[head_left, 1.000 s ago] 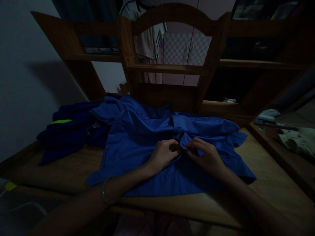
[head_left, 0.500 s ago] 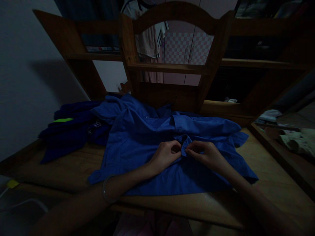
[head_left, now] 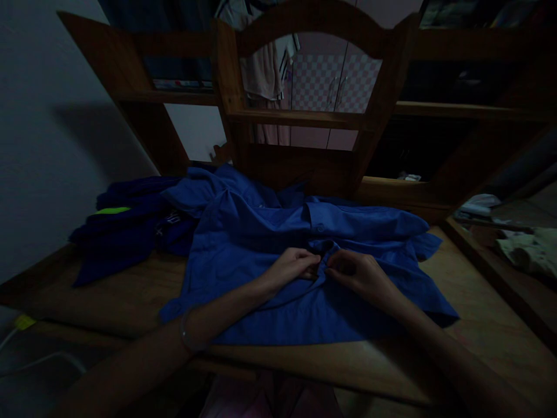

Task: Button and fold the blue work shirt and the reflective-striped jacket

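A blue jacket point(head_left: 243, 249) with buttons lies spread over the wooden desk point(head_left: 139, 296). Near its middle, my left hand point(head_left: 296, 266) pinches a folded edge of the cloth from the left. From the right, my right hand point(head_left: 359, 271) grips that same raised edge between thumb and fingers. Just above the hands, a chest pocket flap point(head_left: 324, 219) with a button shows. Whether a button sits between my fingertips is too dark to make out.
A darker blue garment point(head_left: 126, 232) with a bright green strip is heaped at the left by the wall. Behind the jacket rises a wooden shelf unit point(head_left: 300, 120). Pale crumpled cloth point(head_left: 528, 252) lies at the far right. A white cable point(head_left: 56, 355) hangs at lower left.
The pinched edge has been turned and drawn up between my hands. My left fingers have slipped further under the cloth, and my right fingers have curled more tightly.
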### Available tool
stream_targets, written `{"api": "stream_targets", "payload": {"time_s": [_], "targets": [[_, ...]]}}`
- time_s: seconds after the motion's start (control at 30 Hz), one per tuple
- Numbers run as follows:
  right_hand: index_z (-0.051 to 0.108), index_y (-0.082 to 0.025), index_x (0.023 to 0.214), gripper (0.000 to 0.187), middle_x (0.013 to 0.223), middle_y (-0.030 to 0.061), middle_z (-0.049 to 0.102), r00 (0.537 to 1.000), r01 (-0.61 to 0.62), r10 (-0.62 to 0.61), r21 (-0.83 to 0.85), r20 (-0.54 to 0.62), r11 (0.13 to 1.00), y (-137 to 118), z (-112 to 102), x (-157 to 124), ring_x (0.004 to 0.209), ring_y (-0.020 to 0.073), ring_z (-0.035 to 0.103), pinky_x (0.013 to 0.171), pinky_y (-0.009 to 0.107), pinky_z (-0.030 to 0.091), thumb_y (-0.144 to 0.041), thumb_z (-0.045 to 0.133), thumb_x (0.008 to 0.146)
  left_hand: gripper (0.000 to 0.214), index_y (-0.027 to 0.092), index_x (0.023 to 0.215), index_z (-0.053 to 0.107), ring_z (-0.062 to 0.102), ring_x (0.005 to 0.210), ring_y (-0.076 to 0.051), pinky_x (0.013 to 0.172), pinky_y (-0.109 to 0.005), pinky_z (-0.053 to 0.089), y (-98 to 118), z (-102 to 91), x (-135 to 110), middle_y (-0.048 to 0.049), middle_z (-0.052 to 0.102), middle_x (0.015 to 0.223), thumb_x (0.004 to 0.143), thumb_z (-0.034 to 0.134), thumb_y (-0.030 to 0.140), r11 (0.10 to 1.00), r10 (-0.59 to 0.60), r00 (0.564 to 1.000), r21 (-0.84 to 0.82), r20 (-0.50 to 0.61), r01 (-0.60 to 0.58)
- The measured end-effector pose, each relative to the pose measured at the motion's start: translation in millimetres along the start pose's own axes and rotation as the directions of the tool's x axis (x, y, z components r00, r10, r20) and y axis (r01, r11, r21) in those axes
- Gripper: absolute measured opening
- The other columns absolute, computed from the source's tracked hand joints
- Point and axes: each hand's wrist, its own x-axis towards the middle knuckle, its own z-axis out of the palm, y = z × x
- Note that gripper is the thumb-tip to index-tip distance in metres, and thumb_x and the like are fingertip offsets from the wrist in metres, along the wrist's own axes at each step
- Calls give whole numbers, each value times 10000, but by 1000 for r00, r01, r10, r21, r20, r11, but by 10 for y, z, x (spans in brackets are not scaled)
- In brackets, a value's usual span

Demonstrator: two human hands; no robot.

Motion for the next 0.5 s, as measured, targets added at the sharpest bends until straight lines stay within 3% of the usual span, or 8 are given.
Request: {"api": "stream_targets", "payload": {"time_s": [0.17,0.5], "targets": [[598,-194,911,111,736,-3,627,998,29,-31,-35,-61,999,-8,39,2,629,119,578,575,228,428,-252,582,818,341,87,866,659,611,662,-104,642,-209,474,36,-3,-39,-68,664,799,674,735,359,998,-13,1000,-62,-28,11],[633,-197,926,160,746,12,644,994,34,-33,9,-105,999,-18,55,-2,640,131,588,594,240,453,-307,591,818,158,86,795,652,595,658,-86,624,-184,463,63,20,-43,-44,641,773,688,697,193,992,-32,998,-123,-55,25]]}}
